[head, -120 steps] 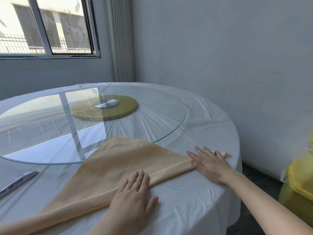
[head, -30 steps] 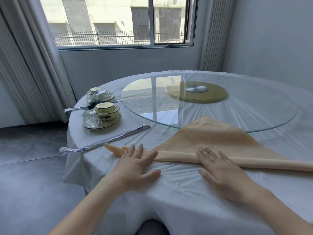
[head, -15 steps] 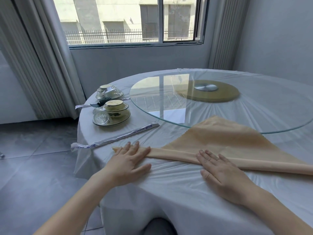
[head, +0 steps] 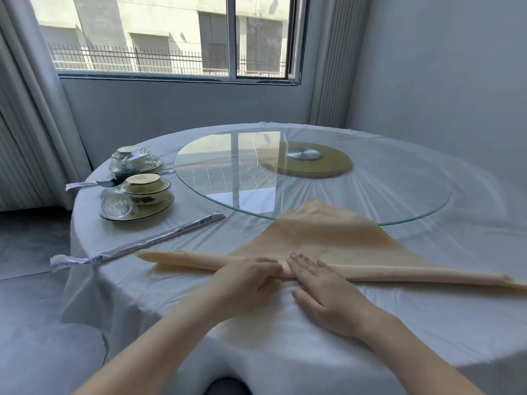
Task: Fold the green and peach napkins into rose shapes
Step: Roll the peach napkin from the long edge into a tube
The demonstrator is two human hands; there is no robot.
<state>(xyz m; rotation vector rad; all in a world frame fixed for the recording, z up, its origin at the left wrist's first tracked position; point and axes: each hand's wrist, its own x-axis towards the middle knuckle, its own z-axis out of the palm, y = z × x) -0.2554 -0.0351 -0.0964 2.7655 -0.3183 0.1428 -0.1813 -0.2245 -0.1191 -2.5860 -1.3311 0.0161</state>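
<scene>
Left hand: I see my left hand (head: pixel 245 277) at lower centre of the frame, forearm running in from the bottom left. Its fingers point right and lie over the rolled edge, with the thumb below them.
Left grip: it is blurred, so I cannot tell whether the fingers pinch the roll or only rest on it.
Right hand: my right hand (head: pixel 322 292) lies just beside the left, fingertips almost touching it. The palm is down and the forearm comes from the lower right.
Right grip: the fingers are straight and spread, pressing flat on the roll and holding nothing.
Peach napkin: the peach napkin (head: pixel 328 232) lies as a triangle on the white tablecloth (head: pixel 285 352). Its near edge is rolled into a long band across the middle of the frame, and its tip is tucked under the glass turntable (head: pixel 399 189).
Left of frame: wrapped chopsticks (head: pixel 137 246) lie near the roll's left end, with stacked dish sets (head: pixel 137 201) beyond them.
</scene>
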